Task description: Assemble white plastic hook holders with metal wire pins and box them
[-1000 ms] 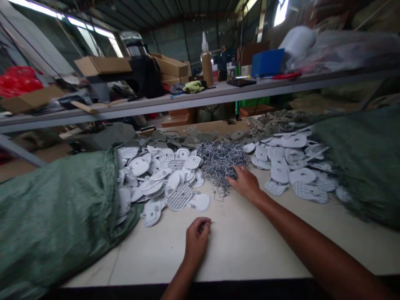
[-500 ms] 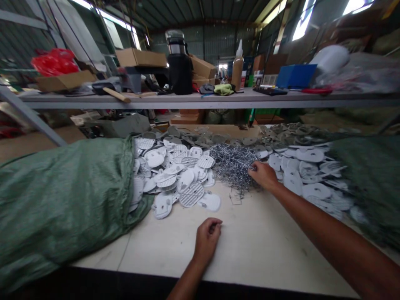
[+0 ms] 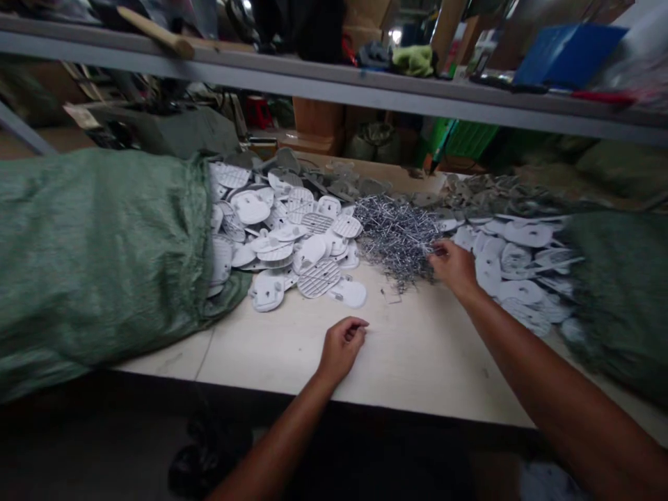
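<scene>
My right hand is at the right edge of a tangled pile of thin bent metal wire pieces. Its thumb and fingers are pinched together against the pile; what lies between the tips is too small to make out. My left hand rests on the pale tabletop in front of the pile, fingers curled in, with nothing visible in them. Left of the wires lies a heap of white oval plastic pieces, some ribbed. More white pieces lie to the right of my right hand.
A green woven sack lies open on the left, another dark green sack on the right. Grey pieces lie along the back. A shelf crosses above the table, holding a wooden-handled tool and a blue box.
The view has tilted downward, so the table and hands sit higher in the picture. My right hand stays at the pile's right edge, and my left hand keeps its curled pose.
</scene>
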Demonstrator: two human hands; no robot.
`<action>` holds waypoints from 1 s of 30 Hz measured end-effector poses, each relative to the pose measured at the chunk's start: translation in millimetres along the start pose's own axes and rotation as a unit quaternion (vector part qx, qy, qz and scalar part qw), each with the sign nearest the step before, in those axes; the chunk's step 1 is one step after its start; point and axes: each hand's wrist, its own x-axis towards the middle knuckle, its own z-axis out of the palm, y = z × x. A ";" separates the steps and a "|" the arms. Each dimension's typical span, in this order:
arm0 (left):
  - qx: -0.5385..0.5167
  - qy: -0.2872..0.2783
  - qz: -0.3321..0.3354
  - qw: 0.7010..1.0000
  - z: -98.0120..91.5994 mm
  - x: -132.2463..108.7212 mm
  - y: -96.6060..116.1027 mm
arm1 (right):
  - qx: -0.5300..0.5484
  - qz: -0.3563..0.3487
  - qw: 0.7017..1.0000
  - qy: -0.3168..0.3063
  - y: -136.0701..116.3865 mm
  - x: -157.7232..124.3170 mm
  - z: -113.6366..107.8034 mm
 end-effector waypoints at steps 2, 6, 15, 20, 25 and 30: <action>-0.007 -0.004 -0.002 1.000 -0.3 -0.4 1.0 | 0.042 -0.035 0.998 0.033 -2.5 -19.0 3.4; -0.004 -0.005 0.008 1.000 -0.4 0.0 1.7 | 0.104 -0.036 0.992 0.057 -13.2 -73.0 16.0; 0.001 -0.013 0.010 1.000 0.0 1.0 -0.8 | 0.051 0.086 0.989 -0.107 -36.0 -111.0 56.8; -0.008 -0.008 0.003 1.000 0.6 1.3 1.3 | 0.112 0.115 0.982 -0.101 -50.9 -102.3 69.9; -0.023 -0.013 -0.001 1.000 0.7 0.6 1.0 | 0.209 0.102 0.971 -0.051 -69.0 -115.8 62.4; -0.047 -0.010 -0.011 0.999 0.1 -0.6 -0.2 | 0.315 0.169 0.932 -0.052 -55.0 -128.6 44.7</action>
